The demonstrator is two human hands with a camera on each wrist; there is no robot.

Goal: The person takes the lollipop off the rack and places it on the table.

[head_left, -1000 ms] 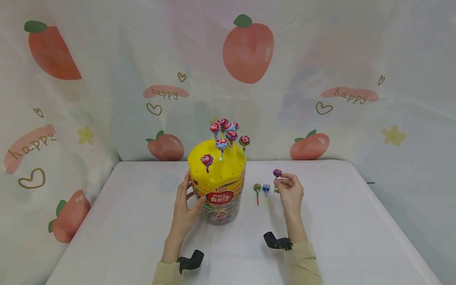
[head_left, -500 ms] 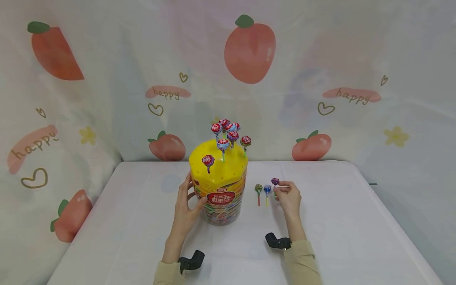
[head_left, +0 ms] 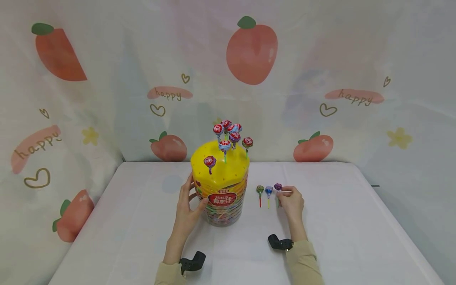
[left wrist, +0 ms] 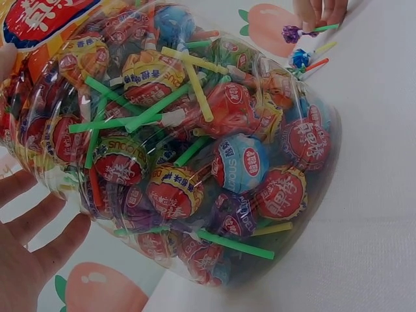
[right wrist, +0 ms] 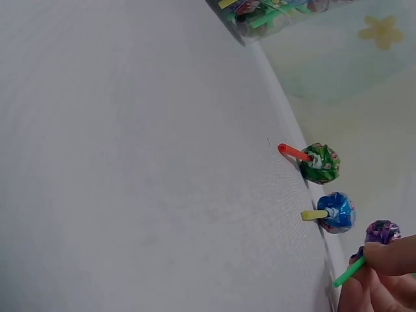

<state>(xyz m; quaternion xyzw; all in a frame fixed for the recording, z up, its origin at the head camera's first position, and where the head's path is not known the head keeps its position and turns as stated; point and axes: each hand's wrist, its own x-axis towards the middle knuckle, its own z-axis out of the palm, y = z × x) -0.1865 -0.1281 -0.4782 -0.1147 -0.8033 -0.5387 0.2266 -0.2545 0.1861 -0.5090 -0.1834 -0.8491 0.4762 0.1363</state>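
My left hand (head_left: 187,208) holds the left side of a clear lollipop jar (head_left: 222,215) with a yellow lid (head_left: 228,174); the thumb lies by its front label and the fingers reach round the side. Several wrapped lollipops stand upright in the lid, one (head_left: 210,162) at its front. My right hand (head_left: 293,204) pinches a purple-wrapped lollipop (head_left: 278,187) by its green stick, low over the table. In the right wrist view, thumb and fingers close on it just under the candy (right wrist: 382,231). To its left, a blue lollipop (head_left: 268,190) and a green one (head_left: 260,190) lie in a row.
A white cloth (head_left: 142,229) covers the table. Through the jar's wall, many wrapped lollipops (left wrist: 240,162) with coloured sticks show. Behind the table hangs a curtain (head_left: 213,47) printed with peaches. A black camera (head_left: 192,262) sits on the left wrist, another (head_left: 280,242) on the right.
My right hand has come down and nearer with the purple lollipop, bringing it level with the other two in the row. The left hand stays on the jar; the whole view has shifted slightly.
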